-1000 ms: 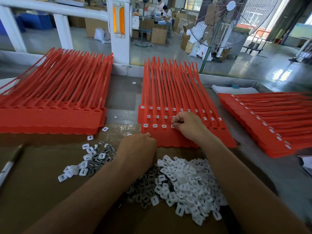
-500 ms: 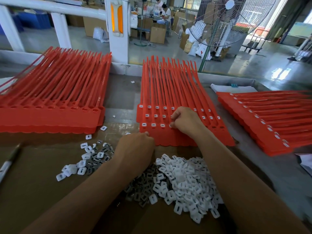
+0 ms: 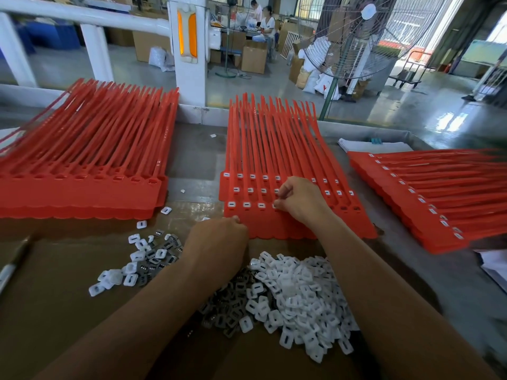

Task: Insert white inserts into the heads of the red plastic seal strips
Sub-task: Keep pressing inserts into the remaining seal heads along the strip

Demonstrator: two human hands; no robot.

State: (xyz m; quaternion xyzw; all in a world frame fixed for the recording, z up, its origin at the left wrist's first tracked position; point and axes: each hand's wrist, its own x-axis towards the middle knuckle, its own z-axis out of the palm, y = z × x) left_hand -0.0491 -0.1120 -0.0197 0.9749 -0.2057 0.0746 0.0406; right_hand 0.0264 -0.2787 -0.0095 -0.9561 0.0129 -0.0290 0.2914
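The right hand (image 3: pixel 301 200) lies over the heads of the middle stack of red seal strips (image 3: pixel 274 149), its fingers curled and bunched so that the fingertips (image 3: pixel 280 202) come together on the fourth head from the left in the nearest row. Only a sliver of a white insert (image 3: pixel 274 206) shows at those tips, pinched against the head's slot. The three seated inserts (image 3: pixel 246 205) to its left sit flush in their heads. To the right of the hand, the open heads (image 3: pixel 349 208) in that row show dark, unfilled slots. The two rows behind it carry white inserts on both sides of the hand. The left hand (image 3: pixel 219 242) rests with its back to the camera and its fingers curled under. Its knuckles touch the near edge of the same stack, and whether it holds anything cannot be told. Just beneath both forearms, a pile of loose white inserts (image 3: pixel 296 292), mixed with grey pieces, spreads over the cardboard sheet (image 3: pixel 55 311). A smaller scatter (image 3: pixel 142 259) lies to the left of the left wrist. A left stack (image 3: pixel 82 160) of strips has empty heads, and a right stack (image 3: pixel 439 196), turned sideways, has its heads filled. A pen (image 3: pixel 11 267) lies at the far left edge.
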